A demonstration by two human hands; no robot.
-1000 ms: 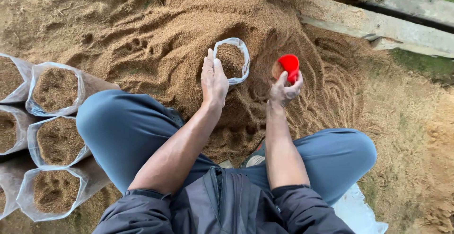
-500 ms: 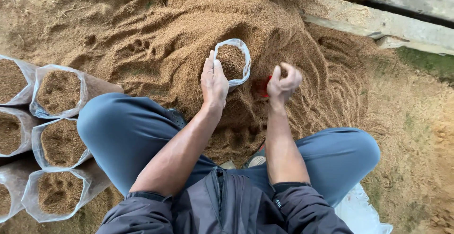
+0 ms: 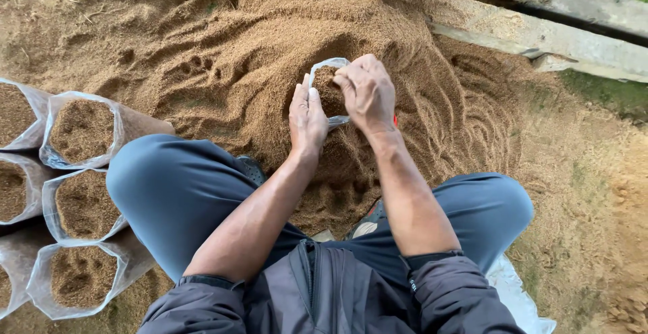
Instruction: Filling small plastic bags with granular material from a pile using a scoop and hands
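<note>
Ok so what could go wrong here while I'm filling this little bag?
1. The clear plastic bag is steadied only by the left hand at its rim, half sunk in the loose husk pile; it could tip or collapse.
2. The right hand covers the mouth, so material may spill past the rim.
3. The filled bags crowd the left knee; a shift could topple them.

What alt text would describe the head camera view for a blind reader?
A seated person's left hand steadies a small clear bag of brown sawdust while the right hand covers its mouth. Filled bags stand at the left, beside the sawdust heap.
</note>
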